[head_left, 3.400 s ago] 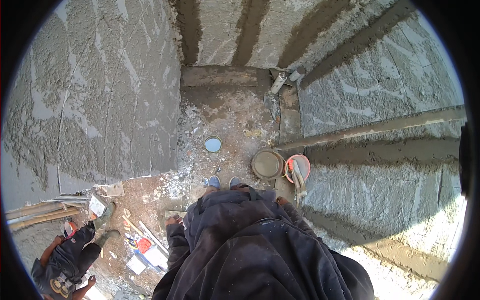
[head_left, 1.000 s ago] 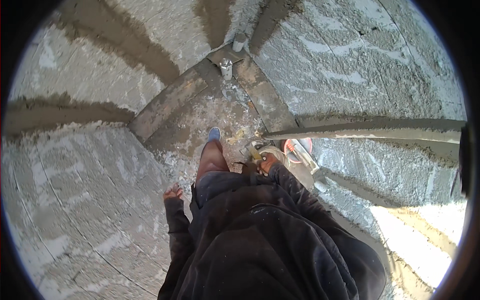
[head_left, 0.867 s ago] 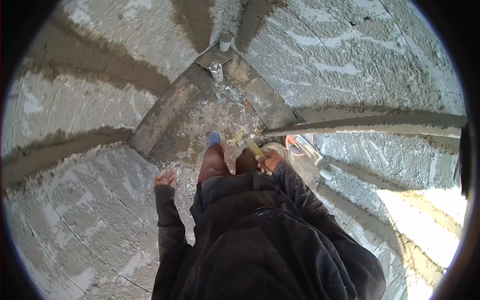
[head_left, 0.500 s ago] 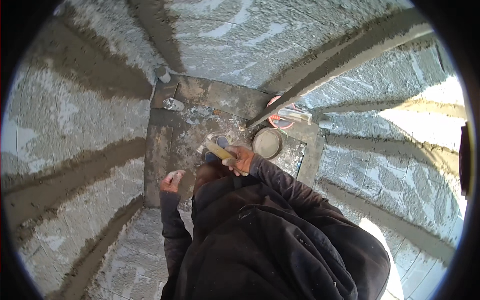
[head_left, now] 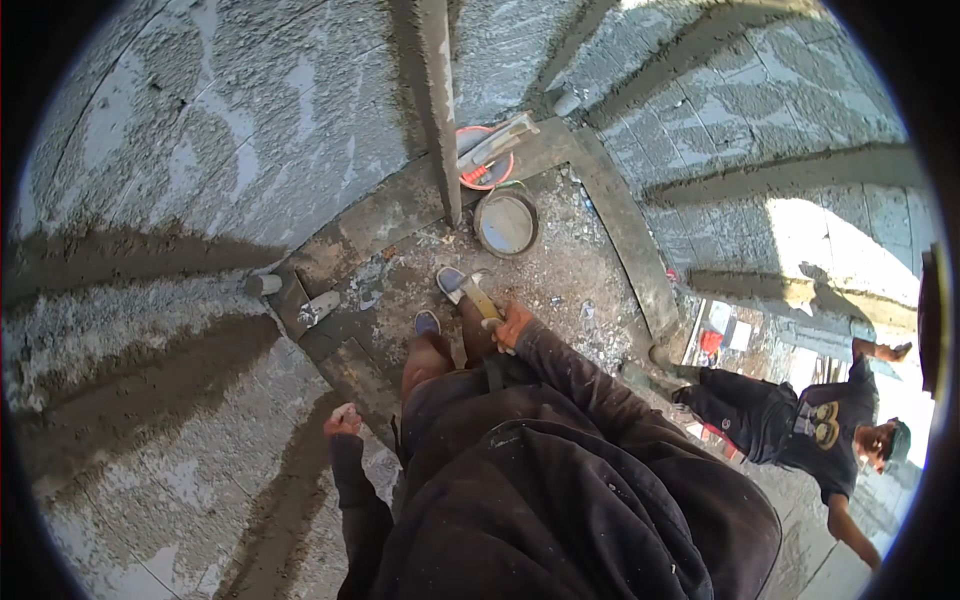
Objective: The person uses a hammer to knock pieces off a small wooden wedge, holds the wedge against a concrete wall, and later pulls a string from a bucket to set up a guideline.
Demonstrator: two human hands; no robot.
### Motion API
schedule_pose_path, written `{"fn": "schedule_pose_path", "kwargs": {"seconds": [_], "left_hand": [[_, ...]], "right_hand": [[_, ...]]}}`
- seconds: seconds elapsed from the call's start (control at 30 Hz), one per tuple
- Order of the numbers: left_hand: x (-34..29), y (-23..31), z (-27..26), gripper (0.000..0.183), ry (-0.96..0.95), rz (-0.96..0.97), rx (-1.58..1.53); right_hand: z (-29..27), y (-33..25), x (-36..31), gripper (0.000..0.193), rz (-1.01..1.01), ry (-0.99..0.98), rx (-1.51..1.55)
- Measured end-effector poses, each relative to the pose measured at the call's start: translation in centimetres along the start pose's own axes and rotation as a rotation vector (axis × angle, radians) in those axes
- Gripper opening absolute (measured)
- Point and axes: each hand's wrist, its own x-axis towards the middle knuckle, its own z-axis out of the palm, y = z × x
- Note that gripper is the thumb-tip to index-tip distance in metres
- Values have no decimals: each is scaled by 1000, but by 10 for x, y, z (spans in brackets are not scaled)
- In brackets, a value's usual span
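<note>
My right hand (head_left: 513,326) grips a yellowish hand tool (head_left: 484,302) with a pale cross-shaped end, pointing toward the floor in front of my legs. Its exact kind cannot be made out. My left hand (head_left: 343,420) hangs at my left side with its fingers curled in and nothing visible in them. Ahead of the tool stands a round tub (head_left: 512,254) with grey wet mix in it. Behind that is a red-rimmed bucket (head_left: 511,172) with a long pale tool (head_left: 500,140) lying across it.
A mortar-coated upright beam (head_left: 440,110) stands beside the bucket. Rough block walls (head_left: 270,120) with grey mortar bands surround me. Short pipe stubs (head_left: 263,285) rise at the floor's edge. At the right, another person (head_left: 800,415) stands with arms spread.
My view has turned to the right, bringing the other person into sight. The held tool now points more downward, and my left hand's fingers look more curled.
</note>
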Motion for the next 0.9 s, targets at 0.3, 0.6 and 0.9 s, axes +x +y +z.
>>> {"fn": "schedule_pose_path", "kwargs": {"seconds": [0.3,0.6,0.9], "left_hand": [[57,147,244,54,-552,-183,492],[35,143,521,66,-852,-769,-74],[81,139,635,41,-677,-860,-390]], "right_hand": [[-45,42,-64,33,-10,178,405],[-132,61,-9,50,-249,75,458],[-282,122,95,42,57,-94,675]]}}
